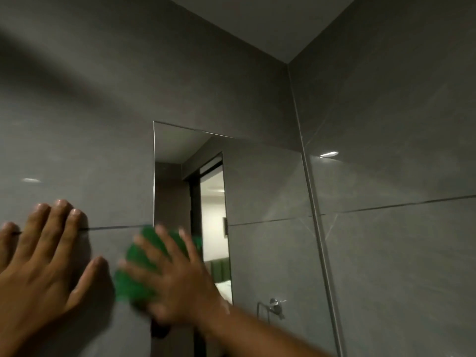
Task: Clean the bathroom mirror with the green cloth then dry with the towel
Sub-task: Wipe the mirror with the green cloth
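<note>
Right hand [177,276], blurred, fingers spread flat, presses the green cloth [134,282] on the mirror [262,189] at its left edge around six o'clock, left hand [43,258] splayed flat on the wall [103,124] at eight o'clock.

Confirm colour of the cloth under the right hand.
Bright green cloth; motion blur hides any pattern. Shows best in the head view.

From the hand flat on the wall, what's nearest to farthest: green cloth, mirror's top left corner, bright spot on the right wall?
From the left hand:
1. green cloth, just right.
2. mirror's top left corner, up and right.
3. bright spot, far right wall.
</note>
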`<move>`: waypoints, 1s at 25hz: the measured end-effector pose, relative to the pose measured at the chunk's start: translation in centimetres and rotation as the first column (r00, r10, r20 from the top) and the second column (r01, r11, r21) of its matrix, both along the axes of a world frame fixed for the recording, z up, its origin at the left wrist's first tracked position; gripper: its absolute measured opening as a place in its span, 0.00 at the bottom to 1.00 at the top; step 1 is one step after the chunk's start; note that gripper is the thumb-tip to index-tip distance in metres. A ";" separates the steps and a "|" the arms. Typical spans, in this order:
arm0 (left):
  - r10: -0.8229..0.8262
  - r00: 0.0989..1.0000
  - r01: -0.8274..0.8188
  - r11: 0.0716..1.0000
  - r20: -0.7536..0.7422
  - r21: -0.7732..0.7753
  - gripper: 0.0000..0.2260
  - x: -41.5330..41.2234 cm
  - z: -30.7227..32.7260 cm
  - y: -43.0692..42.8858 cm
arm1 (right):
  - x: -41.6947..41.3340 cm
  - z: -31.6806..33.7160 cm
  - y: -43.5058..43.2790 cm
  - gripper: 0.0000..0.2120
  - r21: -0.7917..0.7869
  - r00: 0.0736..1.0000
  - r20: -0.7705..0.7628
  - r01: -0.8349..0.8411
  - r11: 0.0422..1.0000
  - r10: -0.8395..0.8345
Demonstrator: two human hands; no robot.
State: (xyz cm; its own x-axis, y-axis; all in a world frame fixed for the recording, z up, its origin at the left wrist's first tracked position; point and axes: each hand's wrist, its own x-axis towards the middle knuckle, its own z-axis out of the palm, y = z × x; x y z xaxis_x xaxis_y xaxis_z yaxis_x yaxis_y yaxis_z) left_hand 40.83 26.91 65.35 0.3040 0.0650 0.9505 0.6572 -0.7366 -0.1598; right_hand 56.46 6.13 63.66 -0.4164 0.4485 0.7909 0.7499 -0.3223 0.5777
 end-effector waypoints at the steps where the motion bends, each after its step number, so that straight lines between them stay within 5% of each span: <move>1: -0.011 0.999 0.009 1.000 -0.036 -0.029 0.43 0.1 -0.2 0.8 | -0.1 4.9 0.3 0.32 0.040 0.998 -0.050 -0.034 0.999 0.036; 4: -0.046 0.999 0.047 0.999 -0.018 0.011 0.40 -0.1 -0.6 0.4 | 5.1 16.4 -1.3 0.32 0.331 0.947 -0.283 -0.050 0.942 0.150; 7: -0.080 0.994 0.072 0.992 0.071 0.101 0.40 -1.4 0.3 -3.0 | 14.8 17.0 -5.9 0.32 0.571 0.793 -0.553 0.135 0.810 0.257; 11: -0.014 0.992 0.002 0.995 0.126 0.096 0.39 -1.6 -0.4 -4.8 | 21.0 -0.7 -9.7 0.33 0.636 0.649 -0.690 0.334 0.695 0.321; 14: 0.052 0.995 -0.058 0.996 0.085 0.071 0.39 -2.0 -0.4 -5.6 | 16.4 -21.0 -6.9 0.29 0.526 0.580 -0.771 0.346 0.777 0.263; 16: 0.064 0.997 -0.066 0.997 0.050 0.048 0.39 -2.2 -0.1 -5.7 | 12.3 -26.7 -3.7 0.16 0.462 0.682 -0.732 0.503 0.730 -0.006; 18: 0.055 0.997 -0.057 0.998 0.051 0.039 0.39 -2.4 0.2 -5.8 | 7.5 -26.0 -0.6 0.16 0.477 0.827 -0.540 0.455 0.752 -0.158; 21: 0.080 0.995 -0.083 0.996 0.062 0.041 0.39 -2.2 0.1 -6.0 | 1.2 -19.9 1.9 0.27 0.338 0.925 -0.381 0.126 0.933 0.013; 23: 0.077 0.995 -0.080 0.996 0.071 0.043 0.39 -1.9 0.0 -5.5 | -1.6 -13.0 2.4 0.32 0.279 0.971 -0.217 -0.038 0.960 0.102; 25: 0.051 0.998 -0.053 0.998 0.048 0.044 0.40 -1.5 0.1 -4.6 | -1.2 -4.7 2.3 0.36 0.177 0.965 -0.210 -0.118 0.977 0.154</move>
